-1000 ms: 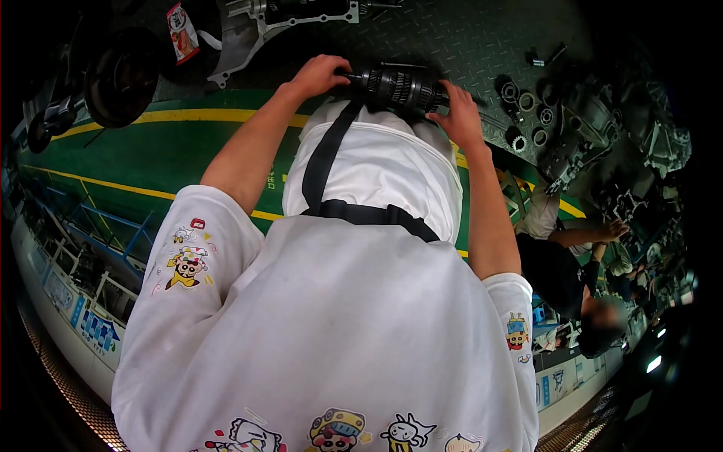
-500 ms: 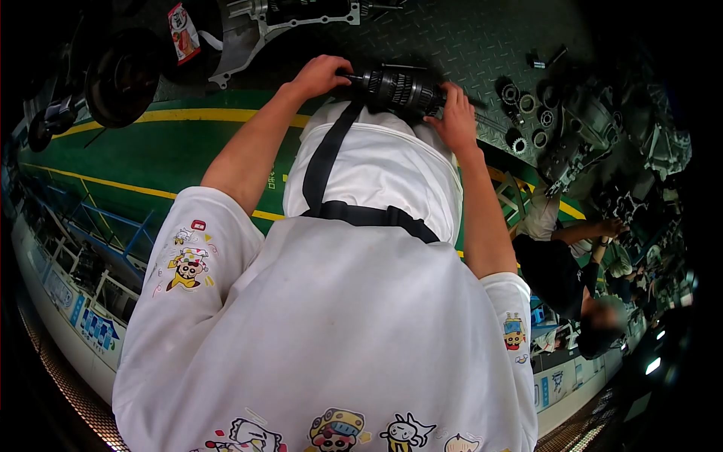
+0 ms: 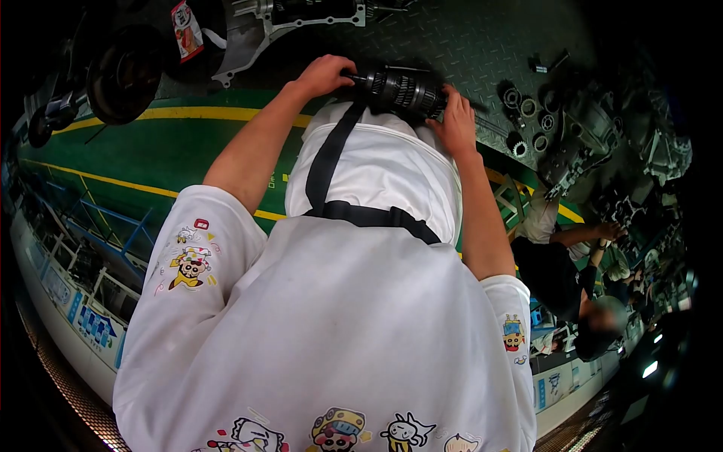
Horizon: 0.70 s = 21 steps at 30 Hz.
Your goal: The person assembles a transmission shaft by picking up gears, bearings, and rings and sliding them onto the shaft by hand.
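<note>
A dark gear shaft assembly (image 3: 403, 92) lies crosswise at the edge of the metal work surface, just beyond my lap. My left hand (image 3: 328, 74) has its fingers wrapped round the thin left end of the shaft. At the other end, my right hand (image 3: 456, 124) grips the gears, with fingers over the far side and thumb on the near side. A thin rod shows just behind the gears.
A metal housing (image 3: 320, 21) and a snack packet (image 3: 187, 32) are at the back left. Rings and small gears (image 3: 520, 148) lie right on the checkered plate (image 3: 467, 45). Another person (image 3: 553, 275) works at the far right beside castings (image 3: 666, 154).
My right hand has shifted slightly on the right end of the gear shaft, its fingers now closer together. The view has moved a little; my left hand keeps its hold.
</note>
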Each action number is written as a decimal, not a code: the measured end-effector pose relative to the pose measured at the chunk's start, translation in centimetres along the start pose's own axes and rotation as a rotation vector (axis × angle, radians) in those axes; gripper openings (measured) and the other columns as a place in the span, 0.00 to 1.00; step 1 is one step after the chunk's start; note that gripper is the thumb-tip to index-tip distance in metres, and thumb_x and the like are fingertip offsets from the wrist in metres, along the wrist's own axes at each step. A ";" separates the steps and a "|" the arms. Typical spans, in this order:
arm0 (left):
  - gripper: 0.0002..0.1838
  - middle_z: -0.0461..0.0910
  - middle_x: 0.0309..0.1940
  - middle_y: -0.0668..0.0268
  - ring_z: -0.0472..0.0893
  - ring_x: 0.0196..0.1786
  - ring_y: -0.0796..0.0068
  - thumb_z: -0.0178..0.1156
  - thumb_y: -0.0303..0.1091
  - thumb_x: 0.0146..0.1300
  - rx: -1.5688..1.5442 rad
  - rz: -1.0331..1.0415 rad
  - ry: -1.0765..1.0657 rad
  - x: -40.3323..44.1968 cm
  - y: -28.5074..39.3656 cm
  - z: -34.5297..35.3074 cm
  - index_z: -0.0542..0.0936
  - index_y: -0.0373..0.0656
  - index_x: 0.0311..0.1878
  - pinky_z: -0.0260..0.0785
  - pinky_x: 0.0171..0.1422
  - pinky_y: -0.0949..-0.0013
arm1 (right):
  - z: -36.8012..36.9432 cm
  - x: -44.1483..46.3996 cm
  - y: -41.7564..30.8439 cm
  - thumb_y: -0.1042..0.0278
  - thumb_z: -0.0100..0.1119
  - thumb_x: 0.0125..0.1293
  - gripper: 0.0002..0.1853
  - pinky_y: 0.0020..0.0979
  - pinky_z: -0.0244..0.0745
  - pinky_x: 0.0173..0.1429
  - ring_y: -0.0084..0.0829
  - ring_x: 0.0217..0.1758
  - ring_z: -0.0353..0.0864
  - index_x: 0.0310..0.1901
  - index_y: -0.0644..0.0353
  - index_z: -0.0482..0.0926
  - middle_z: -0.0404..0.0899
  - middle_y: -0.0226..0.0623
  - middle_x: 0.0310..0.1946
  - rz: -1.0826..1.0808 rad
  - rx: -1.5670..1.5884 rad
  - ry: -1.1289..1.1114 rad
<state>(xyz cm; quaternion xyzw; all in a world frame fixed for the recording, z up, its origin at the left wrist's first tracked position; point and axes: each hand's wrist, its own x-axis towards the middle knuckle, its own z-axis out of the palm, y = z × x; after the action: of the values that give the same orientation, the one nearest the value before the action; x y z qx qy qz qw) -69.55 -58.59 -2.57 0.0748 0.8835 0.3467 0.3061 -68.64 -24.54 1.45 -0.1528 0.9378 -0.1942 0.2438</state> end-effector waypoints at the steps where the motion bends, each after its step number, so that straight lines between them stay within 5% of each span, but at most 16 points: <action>1: 0.14 0.85 0.45 0.57 0.84 0.49 0.52 0.71 0.32 0.58 0.007 0.003 -0.001 0.0 -0.2 0.0 0.85 0.42 0.47 0.76 0.54 0.57 | -0.1 0.0 -0.1 0.68 0.79 0.48 0.45 0.43 0.64 0.70 0.42 0.71 0.68 0.68 0.57 0.64 0.71 0.36 0.68 -0.007 0.005 0.002; 21: 0.14 0.86 0.43 0.56 0.84 0.48 0.52 0.72 0.31 0.57 -0.013 -0.024 -0.004 0.2 0.1 -0.1 0.86 0.41 0.47 0.76 0.54 0.58 | -2.1 1.4 1.1 0.65 0.81 0.47 0.42 0.47 0.68 0.68 0.50 0.68 0.71 0.65 0.54 0.69 0.78 0.44 0.61 -0.012 0.107 -0.124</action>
<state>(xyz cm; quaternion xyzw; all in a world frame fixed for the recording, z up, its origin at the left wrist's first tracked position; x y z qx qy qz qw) -69.72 -58.52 -2.55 0.0630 0.8815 0.3484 0.3125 -71.10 -23.52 2.08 -0.1571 0.9082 -0.2357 0.3082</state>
